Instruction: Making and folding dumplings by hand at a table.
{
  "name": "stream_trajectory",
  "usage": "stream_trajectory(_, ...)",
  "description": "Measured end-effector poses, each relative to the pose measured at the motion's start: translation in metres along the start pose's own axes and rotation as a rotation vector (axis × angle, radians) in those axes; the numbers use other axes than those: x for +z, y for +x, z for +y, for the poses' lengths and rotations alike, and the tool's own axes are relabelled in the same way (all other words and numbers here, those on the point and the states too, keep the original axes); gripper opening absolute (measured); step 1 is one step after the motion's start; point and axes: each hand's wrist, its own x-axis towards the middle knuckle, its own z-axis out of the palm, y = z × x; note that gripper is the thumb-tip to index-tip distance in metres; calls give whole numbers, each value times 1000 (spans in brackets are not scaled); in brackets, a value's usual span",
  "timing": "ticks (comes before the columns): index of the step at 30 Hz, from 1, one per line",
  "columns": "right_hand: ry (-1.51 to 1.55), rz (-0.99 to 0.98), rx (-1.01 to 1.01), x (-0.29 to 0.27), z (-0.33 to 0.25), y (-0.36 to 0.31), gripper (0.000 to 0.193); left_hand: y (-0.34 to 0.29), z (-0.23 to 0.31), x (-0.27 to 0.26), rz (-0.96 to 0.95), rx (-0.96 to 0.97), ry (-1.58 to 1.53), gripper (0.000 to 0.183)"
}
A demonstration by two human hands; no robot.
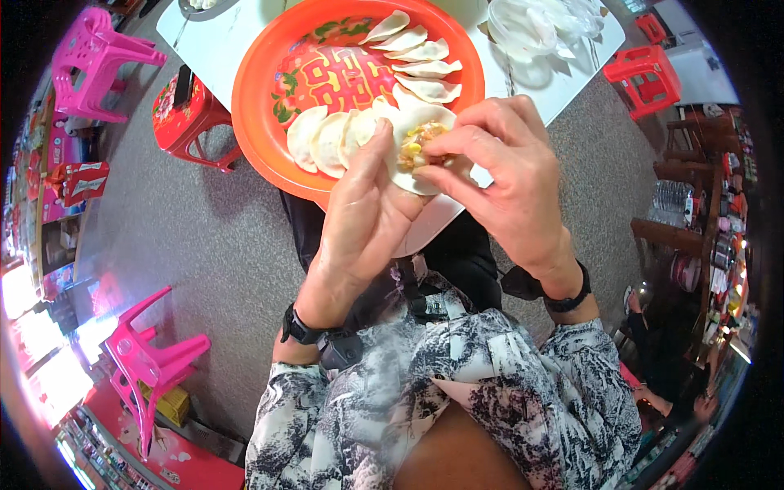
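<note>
My left hand (361, 214) is turned palm up in front of the red tray and bears a round white dumpling wrapper (411, 181) on its fingers. A mound of chopped filling (416, 147), with yellow and pinkish bits, sits in the wrapper's middle. My right hand (516, 171) comes in from the right, its thumb and fingertips bent together at the wrapper's right side, next to the filling. Behind them, the round red tray (255, 106) with a printed floor holds a row of folded dumplings (429, 69) along its right side and more dumplings (307, 140) at its near edge, partly hidden by my left hand.
A white marbled table (208, 49) bears the tray, which overhangs its near edge. Clear plastic bags and a tub (527, 28) lie at the back right. Pink chairs (159, 359) and red stools (184, 110) stand around. Another person's hand (704, 407) shows at lower right.
</note>
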Motion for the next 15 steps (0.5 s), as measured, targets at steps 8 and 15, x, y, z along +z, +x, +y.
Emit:
stream_trajectory(8,25,71,25,-13,3,0,23,-4,0,0,74,14,45,43)
stream_trajectory(15,-32,-6,56,-15,3,-4,18,-3,-5,8,74,25,107,42)
